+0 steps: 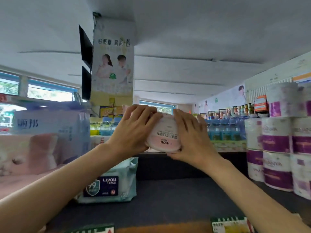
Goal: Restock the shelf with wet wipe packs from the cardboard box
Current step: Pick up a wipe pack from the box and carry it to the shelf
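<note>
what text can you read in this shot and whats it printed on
"LIYOU", upside down: pink wet wipe pack held between left hand and right hand.
"LIYOU" and "99": teal wipe pack on the dark shelf.
Chinese characters on the blue tissue pack, pillar poster and purple rolls: too blurred.

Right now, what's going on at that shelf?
A person is holding a pink and white wet wipe pack in both hands, the left hand and right hand gripping its sides, above the dark shelf. It is upside down and not yet set down. A blue wipe pack lies to the left, toilet paper rolls to the right.
</note>
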`<state>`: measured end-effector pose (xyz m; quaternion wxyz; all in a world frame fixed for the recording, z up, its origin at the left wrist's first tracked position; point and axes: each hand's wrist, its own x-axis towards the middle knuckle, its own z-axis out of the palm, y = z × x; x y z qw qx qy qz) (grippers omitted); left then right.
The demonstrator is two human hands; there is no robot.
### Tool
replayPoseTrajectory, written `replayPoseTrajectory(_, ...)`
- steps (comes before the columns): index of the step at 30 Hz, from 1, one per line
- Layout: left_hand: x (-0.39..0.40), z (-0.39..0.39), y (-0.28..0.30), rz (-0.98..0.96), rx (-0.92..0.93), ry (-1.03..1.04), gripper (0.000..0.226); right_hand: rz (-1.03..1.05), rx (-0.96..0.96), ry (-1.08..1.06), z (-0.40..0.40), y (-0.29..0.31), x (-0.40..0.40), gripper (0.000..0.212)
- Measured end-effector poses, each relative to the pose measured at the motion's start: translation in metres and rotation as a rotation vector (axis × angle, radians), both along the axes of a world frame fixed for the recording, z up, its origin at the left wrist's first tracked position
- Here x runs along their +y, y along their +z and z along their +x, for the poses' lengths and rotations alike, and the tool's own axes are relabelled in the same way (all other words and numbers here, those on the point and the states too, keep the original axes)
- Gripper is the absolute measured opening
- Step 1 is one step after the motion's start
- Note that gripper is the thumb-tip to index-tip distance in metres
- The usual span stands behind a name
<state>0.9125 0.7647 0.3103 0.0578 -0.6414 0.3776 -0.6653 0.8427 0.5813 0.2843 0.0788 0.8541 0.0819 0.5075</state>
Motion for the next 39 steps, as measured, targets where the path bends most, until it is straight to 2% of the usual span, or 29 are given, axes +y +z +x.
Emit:
replayPoseTrajectory(4,-0.011,0.01,0.003,-0.037,0.007,0.029,0.075,0.137,-0.171,-0.049,0.027,-0.003,-0.015,0.119)
replayPoseTrajectory(6,-0.018,0.014,0.01,-0.111,0.079,0.021,0.08,0.451,-0.136,-0.052,0.027,0.006,-0.018,0.117)
replayPoseTrajectory(7,-0.023,0.017,0.018,-0.154,0.103,0.009,0.082,0.706,-0.02,0.06,0.023,0.013,-0.018,0.11)
replayPoseTrajectory(8,-0.027,0.02,0.026,-0.187,0.105,0.002,0.084,0.995,0.109,0.292,0.018,0.022,-0.018,0.095)
replayPoseTrajectory(10,-0.038,0.023,0.044,-0.204,0.025,0.028,0.084,1.481,0.319,0.909,0.009,0.037,-0.012,0.044)
replayPoseTrajectory(11,-0.044,0.025,0.05,-0.191,-0.045,0.054,0.083,1.619,0.402,1.134,0.007,0.041,-0.007,0.027)
replayPoseTrajectory(12,-0.05,0.025,0.055,-0.17,-0.113,0.083,0.08,1.697,0.463,1.286,0.008,0.045,-0.001,0.02)
replayPoseTrajectory(14,-0.062,0.023,0.055,-0.119,-0.233,0.149,0.072,1.845,0.508,1.443,0.014,0.059,0.008,0.028)
replayPoseTrajectory(16,-0.072,0.021,0.047,-0.049,-0.287,0.157,0.062,2.007,0.448,1.437,0.02,0.07,0.011,0.04)
replayPoseTrajectory(17,-0.074,0.018,0.043,-0.015,-0.24,0.121,0.058,2.036,0.416,1.405,0.027,0.072,0.007,0.04)
replayPoseTrajectory(19,-0.07,0.012,0.034,0.013,-0.007,0.011,0.051,1.952,0.386,1.306,0.043,0.067,-0.007,0.047)
replayPoseTrajectory(21,-0.056,0.012,0.027,-0.047,0.275,-0.029,0.057,1.717,0.329,0.981,0.063,0.054,-0.026,0.075)
replayPoseTrajectory(23,-0.038,0.022,0.02,-0.095,0.434,0.108,0.059,1.189,0.23,0.523,0.078,0.043,-0.041,0.094)
replayPoseTrajectory(26,-0.018,0.049,0.005,0.03,0.679,0.397,0.042,0.206,0.267,0.044,0.095,0.02,-0.044,0.093)
replayPoseTrajectory(27,-0.015,0.057,-0.002,0.095,0.789,0.441,0.042,-0.036,0.305,-0.045,0.103,0.009,-0.041,0.088)
replayPoseTrajectory(29,-0.015,0.069,-0.019,0.203,0.961,0.495,0.038,-0.357,0.348,-0.091,0.119,-0.017,-0.032,0.08)
replayPoseTrajectory(30,-0.015,0.076,-0.028,0.232,0.997,0.528,0.036,-0.443,0.347,-0.089,0.129,-0.03,-0.029,0.082)
replayPoseTrajectory(33,-0.013,0.096,-0.04,0.223,1.175,0.598,0.039,-0.376,0.289,-0.061,0.152,-0.04,-0.026,0.102)
replayPoseTrajectory(35,-0.016,0.101,-0.04,0.193,1.295,0.589,0.04,-0.39,0.244,-0.023,0.159,-0.041,-0.025,0.107)
replayPoseTrajectory(39,-0.019,0.104,-0.038,0.161,1.317,0.598,0.037,-0.594,0.191,-0.062,0.161,-0.046,-0.02,0.108)
